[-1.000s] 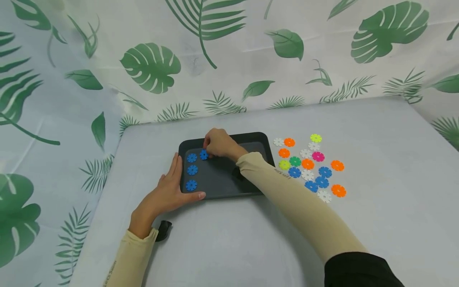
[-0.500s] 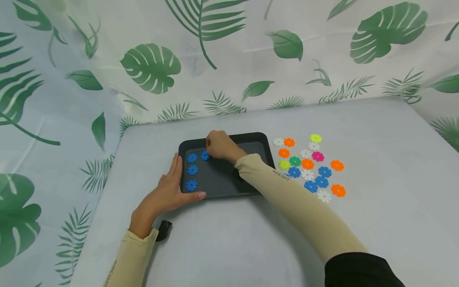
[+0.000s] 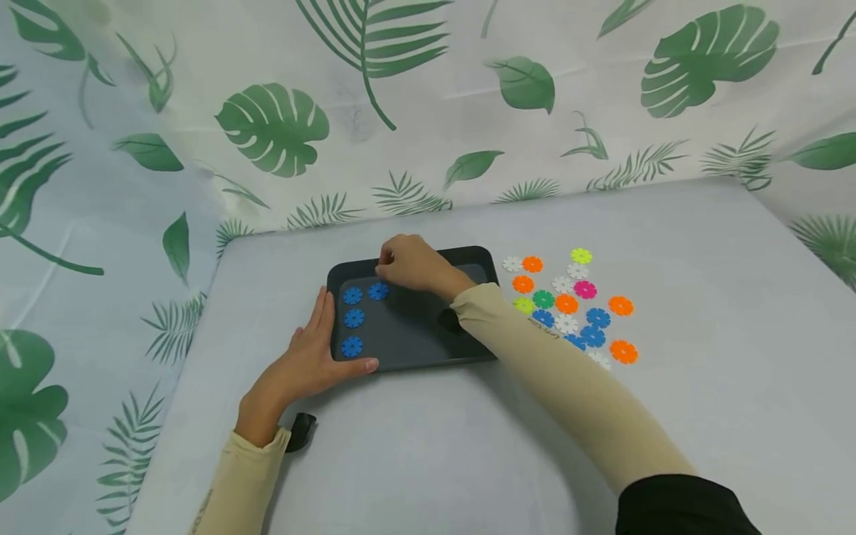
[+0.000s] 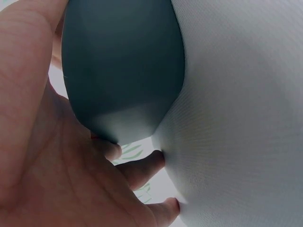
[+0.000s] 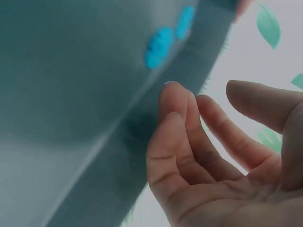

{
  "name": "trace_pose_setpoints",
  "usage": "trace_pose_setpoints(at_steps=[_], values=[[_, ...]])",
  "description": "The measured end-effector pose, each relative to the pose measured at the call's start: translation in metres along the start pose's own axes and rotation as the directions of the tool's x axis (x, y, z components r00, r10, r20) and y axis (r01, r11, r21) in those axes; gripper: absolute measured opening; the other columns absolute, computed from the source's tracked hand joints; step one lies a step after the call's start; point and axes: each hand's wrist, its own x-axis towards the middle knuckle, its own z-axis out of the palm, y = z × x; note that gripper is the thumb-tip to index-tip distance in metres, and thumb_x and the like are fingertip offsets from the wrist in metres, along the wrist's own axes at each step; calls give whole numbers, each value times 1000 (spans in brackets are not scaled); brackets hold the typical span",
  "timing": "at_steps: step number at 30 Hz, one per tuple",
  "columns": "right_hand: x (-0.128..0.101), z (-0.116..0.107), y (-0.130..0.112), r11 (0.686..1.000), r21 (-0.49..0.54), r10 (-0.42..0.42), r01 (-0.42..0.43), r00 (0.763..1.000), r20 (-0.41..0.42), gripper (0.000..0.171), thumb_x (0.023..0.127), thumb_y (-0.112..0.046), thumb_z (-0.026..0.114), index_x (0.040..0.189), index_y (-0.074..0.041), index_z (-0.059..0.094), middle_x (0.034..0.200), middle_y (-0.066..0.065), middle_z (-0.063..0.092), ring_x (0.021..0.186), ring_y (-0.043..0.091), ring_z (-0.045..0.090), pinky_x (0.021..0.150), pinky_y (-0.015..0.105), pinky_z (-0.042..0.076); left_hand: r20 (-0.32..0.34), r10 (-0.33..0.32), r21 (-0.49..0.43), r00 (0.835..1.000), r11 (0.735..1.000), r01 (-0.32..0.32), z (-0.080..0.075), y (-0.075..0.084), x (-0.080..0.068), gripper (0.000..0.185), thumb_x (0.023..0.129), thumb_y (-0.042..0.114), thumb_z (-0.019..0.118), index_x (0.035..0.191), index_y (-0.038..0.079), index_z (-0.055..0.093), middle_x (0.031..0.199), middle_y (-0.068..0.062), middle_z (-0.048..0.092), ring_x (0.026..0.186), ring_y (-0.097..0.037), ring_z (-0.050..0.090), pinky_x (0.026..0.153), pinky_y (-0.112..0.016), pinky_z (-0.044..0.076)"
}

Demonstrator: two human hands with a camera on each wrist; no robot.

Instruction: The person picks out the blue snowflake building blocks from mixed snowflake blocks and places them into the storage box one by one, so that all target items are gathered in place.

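A dark baking tray [image 3: 428,349] lies on the table. Several blue notched plastic discs sit in it: a column of three along the left side, with the middle one [image 3: 354,318], and another blue disc [image 3: 377,290] beside the top one. My left hand [image 3: 304,362] rests against the tray's front left corner, fingers straight along the left wall and thumb along the front rim. Over the far rim hovers my right hand [image 3: 416,264], just above the second-column disc. In the right wrist view its fingers [image 5: 173,137] are loosely bent, thumb apart, holding nothing.
Loose notched discs in several colours lie right of the tray, among them a pink disc [image 3: 585,289], a green disc [image 3: 544,299] and an orange disc [image 3: 624,351]. My right sleeve [image 3: 555,379] hides part of them. A leaf-patterned curtain [image 3: 414,111] stands behind the table.
My right hand has let go of the blue disc at the top of the second column and lifted slightly away from it. The left hand keeps its place on the tray.
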Motion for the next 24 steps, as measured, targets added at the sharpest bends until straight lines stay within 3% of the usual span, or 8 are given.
trace_pose_setpoints(at_steps=[4,14,24], values=[[-12,-14,-3,997,71,-44,43,999,-1,22,108,-16,65,116,0,78,111,13,75,98,26,70,88,41,56,-2,7,-3,1000,1000,-7,0,-2,-1,138,89,67,77,168,1,-16,176,-13,-23,161,-46,0,122,-74,2],[-43,-33,-1,983,180,-25,24,1000,6,38,109,-22,63,142,-3,67,129,11,73,121,26,67,99,41,55,0,17,-13,1000,1000,-17,1,-2,-2,138,90,67,76,167,1,-18,175,-13,-25,161,-47,-1,121,-76,2],[-73,-49,9,956,291,-15,27,999,-45,45,109,-23,62,151,-7,61,146,9,64,131,23,64,104,40,53,-4,12,0,1000,1000,-12,0,-1,-1,139,89,68,76,167,1,-17,176,-14,-24,161,-46,-1,121,-76,3]])
